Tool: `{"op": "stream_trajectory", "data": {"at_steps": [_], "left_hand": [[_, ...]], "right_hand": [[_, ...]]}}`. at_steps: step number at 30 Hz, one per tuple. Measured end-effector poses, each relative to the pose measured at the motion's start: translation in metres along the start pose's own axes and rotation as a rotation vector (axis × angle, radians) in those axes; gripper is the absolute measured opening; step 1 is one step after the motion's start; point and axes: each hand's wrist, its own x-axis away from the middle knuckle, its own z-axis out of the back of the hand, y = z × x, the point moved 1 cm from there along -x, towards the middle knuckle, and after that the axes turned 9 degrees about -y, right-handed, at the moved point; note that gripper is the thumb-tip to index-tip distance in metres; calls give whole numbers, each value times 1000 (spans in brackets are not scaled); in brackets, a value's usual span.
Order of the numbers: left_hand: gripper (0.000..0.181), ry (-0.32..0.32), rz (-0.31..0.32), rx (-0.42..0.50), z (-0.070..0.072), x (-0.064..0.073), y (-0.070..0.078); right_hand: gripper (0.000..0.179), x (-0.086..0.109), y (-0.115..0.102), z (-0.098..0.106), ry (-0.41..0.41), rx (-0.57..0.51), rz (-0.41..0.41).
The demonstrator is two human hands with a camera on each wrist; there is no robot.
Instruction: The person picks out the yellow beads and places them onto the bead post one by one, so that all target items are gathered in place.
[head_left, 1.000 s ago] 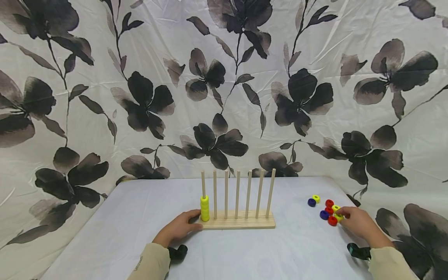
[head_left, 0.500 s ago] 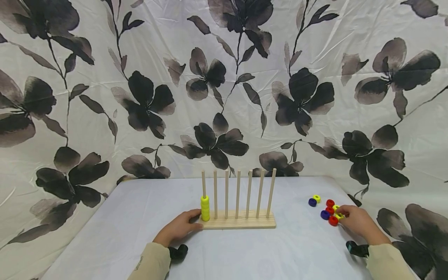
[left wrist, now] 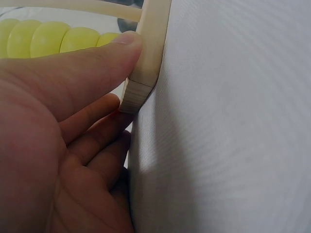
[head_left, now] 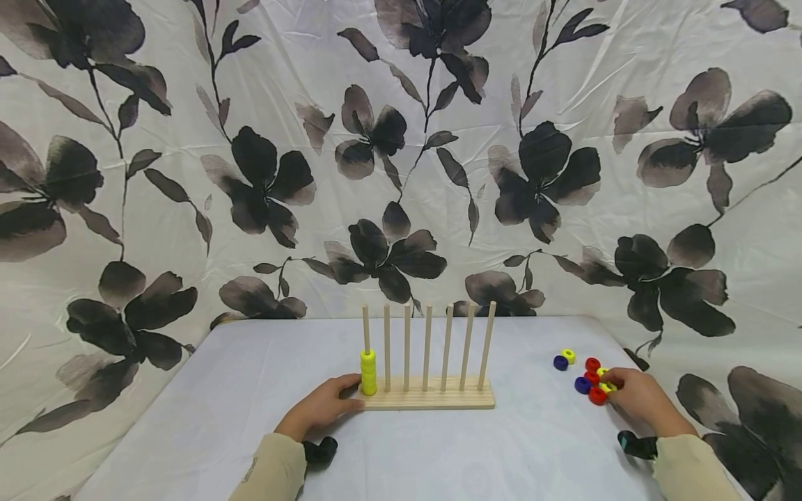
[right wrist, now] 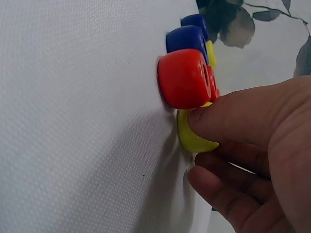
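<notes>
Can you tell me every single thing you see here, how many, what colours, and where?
Table: one, white, under everything below.
Cloth: one, white with black and grey flowers, behind the table.
Base: one, pale wood, on the table.
Pegs: seven, pale wood, upright on the base.
Stacked beads: several, yellow, on the leftmost peg.
Loose yellow beads: three visible, yellow, table's right.
Red beads: three, red, same cluster.
Blue beads: two, blue, same cluster.
Cameras: two, black, one per wrist.
Sleeves: two, beige, lower edge.
Left grip: one, on the base's left end.
Right grip: one, pinching a loose yellow bead.
</notes>
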Motion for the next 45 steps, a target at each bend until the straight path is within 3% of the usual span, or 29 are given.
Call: {"op": "stream_trajectory", "data": {"at_steps": [11,24,34,45], "left_hand": [[62,-1,-6,-3,1,2,2],[62,-6,4,13,4,3,6],[62,-6,-9,1,2,3,5],[64,-4,-5,5,3,3,4]], "right_hand": [[38,1,1,2,-7,12,20],[37,7,-1,7,49,-2,64],[38,10,-12,4,46,-76,77],[33,14,-32,3,39,-83,132]]}}
